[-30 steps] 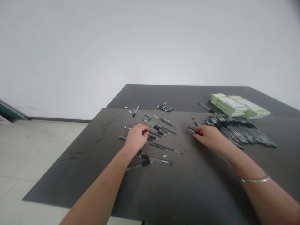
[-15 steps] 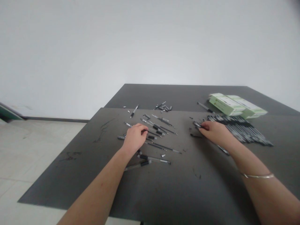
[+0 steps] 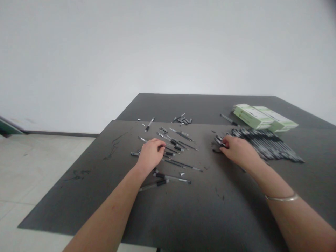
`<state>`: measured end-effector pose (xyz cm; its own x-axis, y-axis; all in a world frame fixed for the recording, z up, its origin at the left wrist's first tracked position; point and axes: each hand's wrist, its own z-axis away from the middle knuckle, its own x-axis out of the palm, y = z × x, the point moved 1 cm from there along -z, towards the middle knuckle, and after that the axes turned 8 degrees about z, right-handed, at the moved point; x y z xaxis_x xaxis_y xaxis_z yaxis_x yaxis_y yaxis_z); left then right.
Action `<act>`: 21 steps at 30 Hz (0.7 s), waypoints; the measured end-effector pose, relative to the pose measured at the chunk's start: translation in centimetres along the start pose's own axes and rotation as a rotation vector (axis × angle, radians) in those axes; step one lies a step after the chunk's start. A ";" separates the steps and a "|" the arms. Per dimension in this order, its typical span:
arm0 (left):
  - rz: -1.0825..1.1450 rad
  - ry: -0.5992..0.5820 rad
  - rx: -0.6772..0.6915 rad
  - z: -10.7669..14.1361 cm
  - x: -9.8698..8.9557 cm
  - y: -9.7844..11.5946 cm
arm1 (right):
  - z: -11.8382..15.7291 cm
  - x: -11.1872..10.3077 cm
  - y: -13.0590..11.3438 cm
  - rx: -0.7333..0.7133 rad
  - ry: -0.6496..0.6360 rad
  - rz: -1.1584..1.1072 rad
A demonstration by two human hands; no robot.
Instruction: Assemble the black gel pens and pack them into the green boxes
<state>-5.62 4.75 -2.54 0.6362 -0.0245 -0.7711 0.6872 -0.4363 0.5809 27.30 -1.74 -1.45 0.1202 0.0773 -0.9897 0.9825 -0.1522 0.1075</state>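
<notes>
My left hand (image 3: 151, 152) rests over the loose pen parts, thumb and fingers pinched together. What lies between its fingertips is hidden, though a thin dark refill (image 3: 174, 150) runs out beside them. Around it lie clear pen barrels with black grips (image 3: 160, 182) and several refills (image 3: 185, 164). Farther right, my right hand (image 3: 237, 147) is closed on a capped gel pen (image 3: 218, 141), whose end shows left of the fingertips. That hand is at the left end of a row of black pens (image 3: 273, 145), covering part of it.
Two green-and-white boxes (image 3: 258, 120) lie behind the pen row, with a single pen (image 3: 229, 119) left of them. Small metal tips (image 3: 186, 120) are heaped at the table seam. The dark table (image 3: 86, 199) has ink marks; its left edge drops to a pale floor.
My right hand has shifted slightly left, and the pen's lower end now shows less below the wrist. My left hand stays in nearly the same place, still pinched.
</notes>
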 end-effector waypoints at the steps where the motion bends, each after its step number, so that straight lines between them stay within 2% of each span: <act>1: -0.001 0.000 0.001 0.0 0.0 0.0 | 0.0 -0.2 -0.1 -0.005 0.016 0.000; 4: -0.005 -0.003 0.005 0.0 0.0 0.0 | 0.2 -0.8 -0.4 -0.076 0.023 -0.038; 7: -0.008 -0.010 0.007 0.0 -0.1 0.0 | 0.3 -1.1 -0.8 -0.176 -0.072 -0.072; 10: -0.005 -0.012 0.000 0.0 0.0 -0.1 | 0.3 -0.9 -1.1 -0.181 -0.122 -0.045; 21: 0.023 0.008 -0.011 0.0 0.2 -0.2 | 1.7 -1.0 -4.8 -0.188 -0.048 -0.147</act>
<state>-5.63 4.79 -2.79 0.6543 -0.0275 -0.7557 0.6765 -0.4254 0.6012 22.23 -2.72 -1.13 -0.0289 0.0376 -0.9989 0.9987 0.0432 -0.0273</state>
